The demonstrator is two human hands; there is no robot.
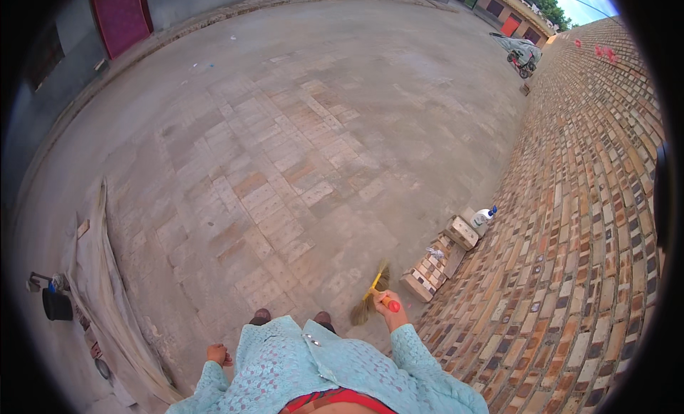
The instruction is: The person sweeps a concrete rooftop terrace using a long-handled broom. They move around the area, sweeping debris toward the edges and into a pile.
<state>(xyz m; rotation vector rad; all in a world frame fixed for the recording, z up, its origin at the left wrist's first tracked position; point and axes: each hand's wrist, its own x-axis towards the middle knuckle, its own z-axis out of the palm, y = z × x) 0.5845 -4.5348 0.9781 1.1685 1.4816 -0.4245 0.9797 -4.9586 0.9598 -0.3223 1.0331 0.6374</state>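
Note:
My right hand (pixel 388 305) is closed around the handle of a short straw broom (pixel 363 312). The handle ends in a red-orange knob that points up toward me, and yellow shows just beyond my fingers. Its brown bristles spread low over the paved ground, but I cannot tell if they touch it. Down at my left side hangs my left hand (pixel 219 355), with its fingers curled in and nothing visible in it. My shoes (pixel 323 317) peek out below a light blue lace top (pixel 285 353).
A tall brick wall (pixel 563 221) runs along the right. At its foot lie stacked bricks (pixel 425 275), a pale block (pixel 462 232) and a white bottle with a blue top (pixel 484 215). Left are a long pale sheet (pixel 117 293) and a black bucket (pixel 57 305). A covered vehicle (pixel 524 52) stands far right.

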